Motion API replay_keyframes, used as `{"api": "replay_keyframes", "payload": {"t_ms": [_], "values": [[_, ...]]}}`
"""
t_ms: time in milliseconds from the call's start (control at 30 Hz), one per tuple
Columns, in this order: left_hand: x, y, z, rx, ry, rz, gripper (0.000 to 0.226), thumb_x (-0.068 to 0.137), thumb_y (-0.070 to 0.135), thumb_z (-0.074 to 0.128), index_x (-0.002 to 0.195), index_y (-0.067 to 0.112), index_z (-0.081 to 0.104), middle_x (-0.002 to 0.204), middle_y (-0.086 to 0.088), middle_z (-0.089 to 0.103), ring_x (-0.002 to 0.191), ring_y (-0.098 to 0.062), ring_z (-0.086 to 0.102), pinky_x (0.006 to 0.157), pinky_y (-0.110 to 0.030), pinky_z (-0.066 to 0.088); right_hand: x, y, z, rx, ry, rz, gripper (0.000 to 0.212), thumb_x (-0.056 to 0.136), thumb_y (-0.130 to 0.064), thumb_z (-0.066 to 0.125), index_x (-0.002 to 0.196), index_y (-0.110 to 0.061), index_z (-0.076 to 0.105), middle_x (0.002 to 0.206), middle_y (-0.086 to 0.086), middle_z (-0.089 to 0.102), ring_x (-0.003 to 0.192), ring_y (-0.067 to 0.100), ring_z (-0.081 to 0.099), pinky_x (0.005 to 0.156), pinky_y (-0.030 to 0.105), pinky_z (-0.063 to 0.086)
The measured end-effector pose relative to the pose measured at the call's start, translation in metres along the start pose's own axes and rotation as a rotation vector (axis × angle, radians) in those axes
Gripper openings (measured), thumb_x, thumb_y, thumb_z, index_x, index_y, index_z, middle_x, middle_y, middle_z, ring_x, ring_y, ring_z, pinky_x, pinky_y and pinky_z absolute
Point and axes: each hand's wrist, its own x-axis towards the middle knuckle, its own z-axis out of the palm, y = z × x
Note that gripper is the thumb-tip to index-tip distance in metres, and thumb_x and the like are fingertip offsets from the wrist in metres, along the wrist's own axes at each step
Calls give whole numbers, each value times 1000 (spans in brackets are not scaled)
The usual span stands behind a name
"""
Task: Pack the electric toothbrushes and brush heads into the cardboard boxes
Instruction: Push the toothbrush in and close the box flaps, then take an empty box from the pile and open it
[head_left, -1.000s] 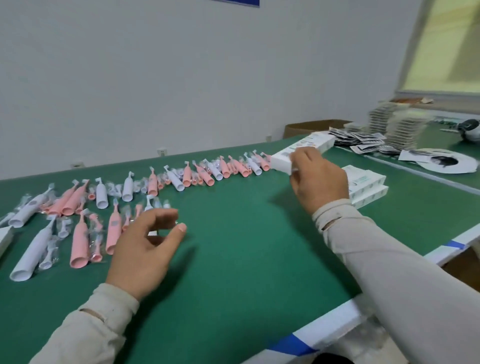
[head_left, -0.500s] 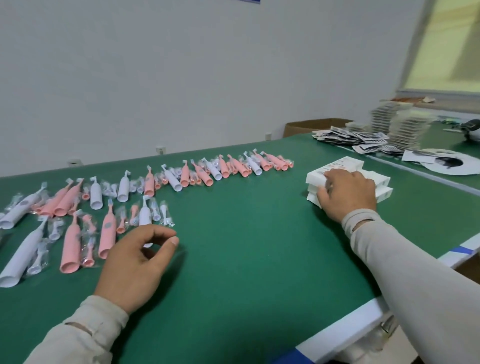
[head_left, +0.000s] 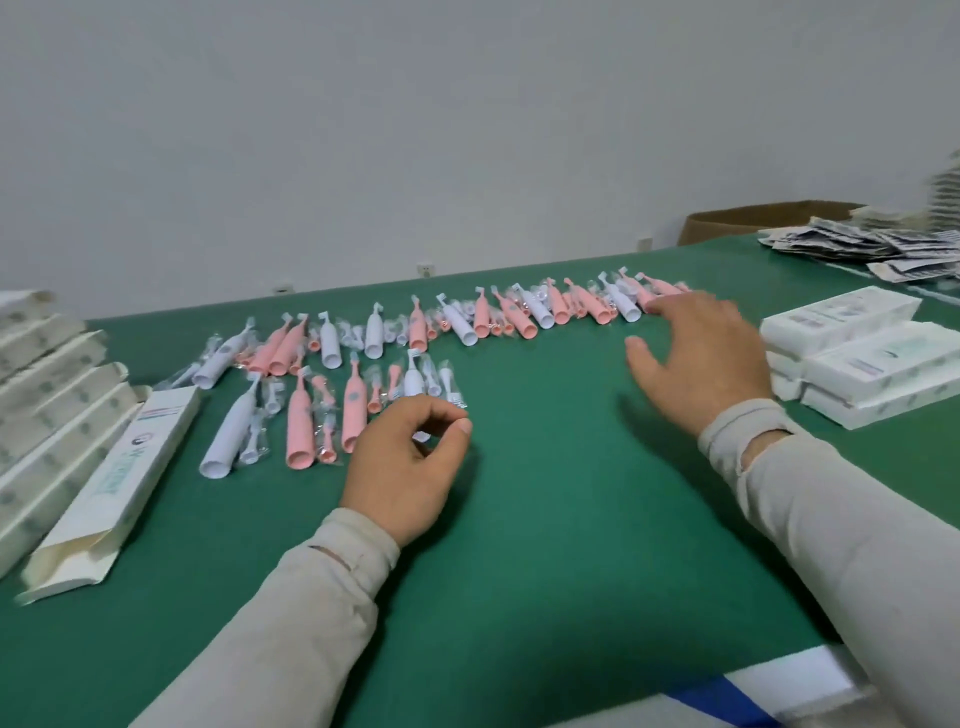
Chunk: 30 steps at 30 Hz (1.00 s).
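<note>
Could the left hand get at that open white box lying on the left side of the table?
Probably yes. The left hand holds nothing and hovers by the near toothbrushes; the open box lies flat further left. Only bare green table shows along the near edge between them, so nothing seems to block it.

The right hand (head_left: 698, 358) is smeared by motion blur, so its fingertips blend into the far row of toothbrushes (head_left: 519, 317) and I can't tell if they touch anything. The left hand (head_left: 402, 467) covers the lower end of a white toothbrush (head_left: 414, 376) and part of a pink one (head_left: 353, 410). The print on the open box (head_left: 122, 467) is too soft to read. The stack of boxes on the left (head_left: 47, 395) runs off the frame edge, same with the finished boxes (head_left: 862, 358) on the right. The leaflets (head_left: 872, 247) and the piles behind them are blurry and cut off. The brush heads in clear sleeves (head_left: 324, 415) are too small to count.
</note>
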Motion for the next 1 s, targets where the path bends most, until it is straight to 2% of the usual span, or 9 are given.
{"api": "replay_keyframes", "payload": {"t_ms": [133,233,333,433,567,667,767,867,1000], "values": [[3,-9,-9,15,122,-13,17,88,17,69,78,30,66,82,13,68,79,0,60,74,-13,45,-8,-100,30,320,-226,-121,38,92,-46,56,124,-27,62,125,-5,64,114,22,59,99,39,48],[3,-15,-17,19,217,-49,6,84,27,64,79,30,65,83,15,66,80,-2,61,75,-19,48,-20,-140,55,575,-225,-88,29,93,-38,59,119,-25,63,120,-6,65,108,19,59,96,36,48],[4,-20,-27,55,276,-81,5,84,32,60,79,32,63,84,15,65,79,-4,61,76,-31,54,-31,-145,72,514,-177,-177,26,92,-32,61,115,-21,66,114,0,66,105,26,56,93,40,47],[5,-22,-34,127,288,-127,7,86,36,58,78,37,58,84,15,62,78,-6,60,76,-35,54,-36,-135,77,484,-197,-325,23,87,-31,65,108,-23,70,108,0,68,102,25,55,89,37,46],[6,-20,-41,301,249,-203,6,92,36,59,98,37,59,101,15,61,93,-9,59,88,-35,52,-34,-128,74,519,-236,-274,22,88,-33,66,108,-26,71,109,-3,67,103,21,54,91,36,45],[10,-24,-74,560,208,-256,32,92,37,59,123,26,60,126,5,59,115,-18,54,97,-34,43,-32,-126,73,524,-247,-246,23,90,-36,64,110,-27,69,111,-6,65,106,19,53,92,34,44],[13,-34,-129,896,211,-379,42,92,42,58,130,23,57,132,-3,56,120,-26,52,98,-40,43,-29,-120,75,535,-249,-195,22,90,-40,63,109,-29,69,105,-11,62,102,15,52,89,32,43],[10,-45,-171,1168,143,-617,49,92,52,53,132,23,53,132,-5,57,119,-31,54,91,-43,48,-26,-117,75,561,-239,-150,21,91,-40,62,107,-29,69,98,-16,55,98,12,49,86,30,40],[1,-55,-184,1219,17,-769,47,91,58,51,124,24,50,108,-2,63,103,-28,62,84,-37,52,-26,-119,73,575,-252,-133,21,91,-41,62,107,-30,69,97,-17,54,98,12,49,85,30,41]]}}
